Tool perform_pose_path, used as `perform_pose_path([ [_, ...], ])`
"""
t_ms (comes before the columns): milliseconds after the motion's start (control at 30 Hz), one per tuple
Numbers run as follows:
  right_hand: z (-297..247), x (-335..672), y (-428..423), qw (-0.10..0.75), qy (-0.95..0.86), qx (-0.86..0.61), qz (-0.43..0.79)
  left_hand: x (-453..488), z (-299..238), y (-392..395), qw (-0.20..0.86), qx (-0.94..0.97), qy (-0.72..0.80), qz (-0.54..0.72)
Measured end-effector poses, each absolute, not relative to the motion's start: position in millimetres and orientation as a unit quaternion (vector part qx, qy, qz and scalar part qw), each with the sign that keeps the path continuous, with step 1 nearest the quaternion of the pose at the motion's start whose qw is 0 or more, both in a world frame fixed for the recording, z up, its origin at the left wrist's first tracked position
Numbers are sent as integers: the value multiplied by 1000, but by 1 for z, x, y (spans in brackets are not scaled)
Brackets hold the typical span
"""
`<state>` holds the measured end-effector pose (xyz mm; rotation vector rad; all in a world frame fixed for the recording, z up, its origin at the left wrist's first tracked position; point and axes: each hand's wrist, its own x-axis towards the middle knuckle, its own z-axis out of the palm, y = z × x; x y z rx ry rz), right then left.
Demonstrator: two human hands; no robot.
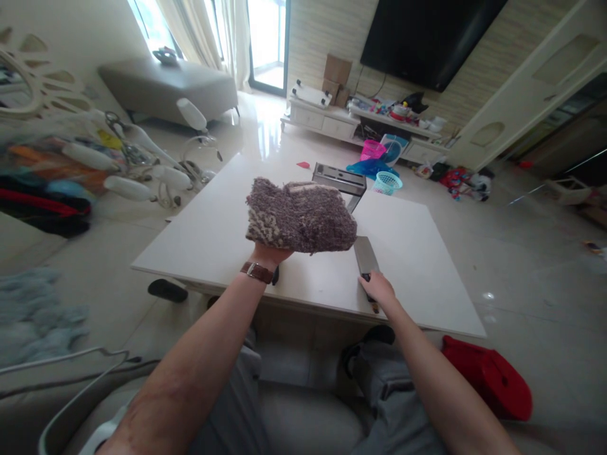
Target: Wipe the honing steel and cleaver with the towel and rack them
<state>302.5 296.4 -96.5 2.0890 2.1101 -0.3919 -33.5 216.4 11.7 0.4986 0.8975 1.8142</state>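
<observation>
My left hand (271, 251) holds up a folded brown-and-cream towel (303, 218) above the white table (199, 240). The towel covers most of its fingers. To the right, my right hand (379, 287) is closed round the dark handle of a kitchen cleaver (366, 254), whose broad blade points away from me over the tabletop. Behind the towel, a metal knife block (340, 179) with slots in its top stands on the table, partly hidden. A small dark object (275, 276) shows beside my left wrist; its kind is unclear.
A red object (303, 165) lies at the table's far side. Beyond are a turquoise basket (387, 182), a pink basket (372, 150) and a low TV cabinet (332, 123). A white lamp (128, 188) with several arms reaches in from the left. A red stool-like item (490, 379) is near my right leg.
</observation>
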Motion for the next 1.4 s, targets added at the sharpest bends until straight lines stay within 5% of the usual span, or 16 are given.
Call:
perform_pose_path([
  [100, -71, 289, 297, -49, 716, 675, -172, -25, 4, 214, 485, 277, 435, 706],
  [200, -39, 269, 290, -248, 636, 551, -481, -11, -4, 212, 482, 315, 463, 673],
  [367, -2, 251, 267, -322, 461, 446, -697, 18, -10, 213, 558, 290, 419, 654],
  [600, -19, 260, 273, -431, 348, 469, -688, 15, -4, 227, 723, 151, 354, 574],
  [767, -57, 263, 285, -409, 333, 533, -662, 19, -16, 234, 779, 113, 439, 432],
  [900, -82, 259, 294, -367, 348, 560, -656, 13, -27, 244, 742, 167, 474, 445],
  [1000, -98, 260, 303, -332, 400, 613, -595, -12, -38, 251, 562, 289, 647, 427],
  [1133, -116, 268, 310, -301, 492, 648, -497, -49, -60, 247, 250, 446, 843, 167],
  [1267, -126, 270, 307, -221, 643, 602, -419, -61, -86, 229, 286, 477, 831, -6],
  [1400, -134, 265, 301, -202, 726, 558, -349, -59, -103, 219, 311, 475, 823, 18],
])
